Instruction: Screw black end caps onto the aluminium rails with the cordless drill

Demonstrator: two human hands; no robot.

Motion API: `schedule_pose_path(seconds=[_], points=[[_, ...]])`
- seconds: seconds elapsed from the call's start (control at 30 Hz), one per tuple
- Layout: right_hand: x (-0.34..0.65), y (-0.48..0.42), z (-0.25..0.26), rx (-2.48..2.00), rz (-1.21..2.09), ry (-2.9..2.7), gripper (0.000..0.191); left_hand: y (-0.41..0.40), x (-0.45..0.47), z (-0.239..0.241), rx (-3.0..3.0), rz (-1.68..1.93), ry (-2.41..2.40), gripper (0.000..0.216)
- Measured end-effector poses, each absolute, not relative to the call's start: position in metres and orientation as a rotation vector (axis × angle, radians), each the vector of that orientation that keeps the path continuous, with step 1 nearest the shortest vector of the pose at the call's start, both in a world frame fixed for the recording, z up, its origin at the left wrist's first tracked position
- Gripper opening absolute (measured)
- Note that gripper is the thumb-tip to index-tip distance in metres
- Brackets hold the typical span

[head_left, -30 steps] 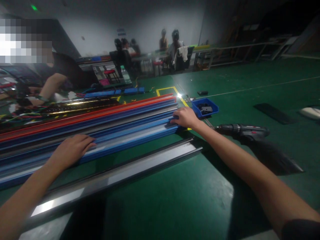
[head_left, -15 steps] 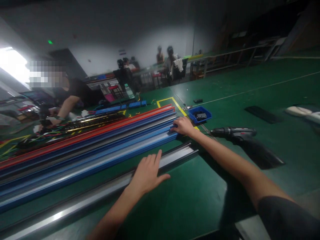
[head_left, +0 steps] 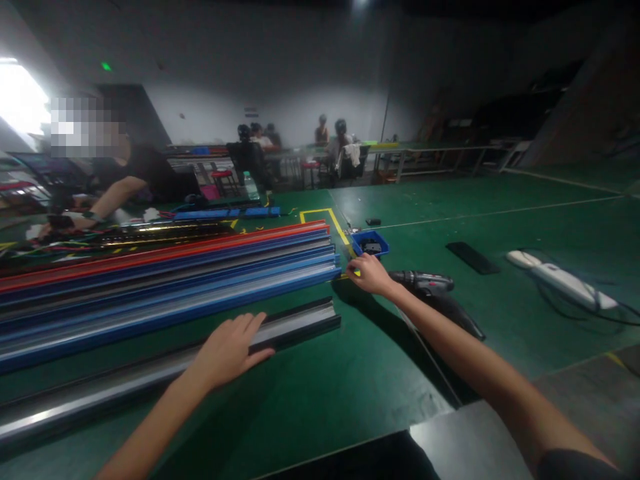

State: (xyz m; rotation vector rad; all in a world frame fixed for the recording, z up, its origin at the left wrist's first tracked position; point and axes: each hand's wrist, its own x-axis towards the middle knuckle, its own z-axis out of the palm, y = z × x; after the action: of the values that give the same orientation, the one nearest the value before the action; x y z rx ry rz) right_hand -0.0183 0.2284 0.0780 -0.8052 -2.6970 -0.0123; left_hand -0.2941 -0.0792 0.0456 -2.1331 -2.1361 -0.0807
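Observation:
My left hand (head_left: pixel 227 353) lies open, fingers stretched, across a long black channel with a silvery inside (head_left: pixel 300 328). My right hand (head_left: pixel 371 273) is just off the ends of a row of blue channels (head_left: pixel 300 272), with a small gap between. Its fingers are curled together, and whatever is in them is hidden. Right behind that hand stands a small blue bin (head_left: pixel 379 239) with dark parts in it. A black cordless drill (head_left: pixel 433 283) lies on its side to the right, partly behind my right forearm.
A red channel (head_left: pixel 280 235) lies at the row's far side. Beyond it are wire bundles and a co-worker's arm (head_left: pixel 117 193). On the right lie a flat black piece (head_left: pixel 473 257) and a white power strip (head_left: pixel 575 283) with its cord. The table's front edge (head_left: pixel 340 455) runs below.
My right hand has come away from the blue channel ends toward the right. My left hand stays on the black channel. The view has turned, shifting everything leftward.

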Motion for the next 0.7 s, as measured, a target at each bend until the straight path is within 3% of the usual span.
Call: schedule_pose_path(seconds=[0.3, 0.6, 0.7], points=[[0.045, 0.314, 0.119, -1.168, 0.009, -2.576, 0.032, -0.084, -0.296, 0.037, -2.099, -0.153, -2.164, 0.080], [0.007, 0.378, 0.124, -1.158, 0.047, -2.807, 0.037, -0.084, -0.296, 0.027, -2.078, -0.178, -2.120, 0.079], [-0.003, 0.388, 0.121, -1.148, 0.049, -2.903, 0.030, -0.084, -0.295, 0.026, -2.066, -0.169, -2.063, 0.076]])
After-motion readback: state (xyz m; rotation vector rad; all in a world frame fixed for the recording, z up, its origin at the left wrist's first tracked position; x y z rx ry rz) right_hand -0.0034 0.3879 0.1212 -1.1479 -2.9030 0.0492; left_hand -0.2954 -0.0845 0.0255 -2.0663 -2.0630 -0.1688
